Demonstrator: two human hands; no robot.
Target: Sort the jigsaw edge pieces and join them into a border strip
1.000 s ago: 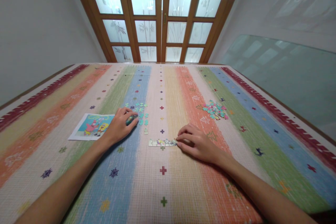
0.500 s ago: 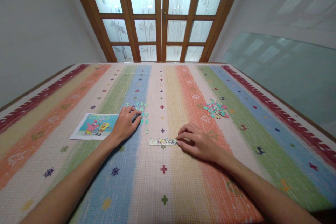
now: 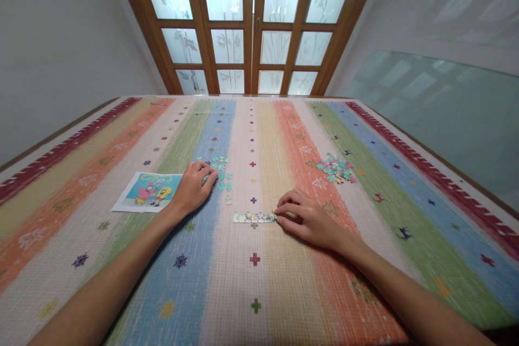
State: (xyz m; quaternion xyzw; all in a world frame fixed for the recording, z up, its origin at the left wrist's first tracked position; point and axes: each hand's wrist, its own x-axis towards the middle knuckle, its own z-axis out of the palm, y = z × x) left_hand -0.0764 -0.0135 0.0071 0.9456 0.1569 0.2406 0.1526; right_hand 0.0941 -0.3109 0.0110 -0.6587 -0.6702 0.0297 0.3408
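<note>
A short strip of joined jigsaw puzzle pieces (image 3: 253, 217) lies across the middle of the tablecloth. My right hand (image 3: 302, 215) rests at its right end, thumb and fingertips closed on the end piece. Further left and back, my left hand (image 3: 197, 184) is beside a group of loose turquoise puzzle pieces (image 3: 224, 177). Its thumb and fingers come together, and whatever may be between them is hidden. Partly behind the left hand and wrist lies a printed picture (image 3: 152, 193) with cartoon figures on a blue background.
A heap of mixed puzzle pieces (image 3: 335, 168) sits to the right, beyond my right hand. The striped tablecloth (image 3: 255, 281) covers the table. Past the far edge stand wood-framed glass doors (image 3: 252, 27), and a glass panel (image 3: 438, 92) is at the right.
The whole view has shifted slightly. My left thumb and fingers have drawn closer together by the loose pieces. My right hand stays at the strip's end.
</note>
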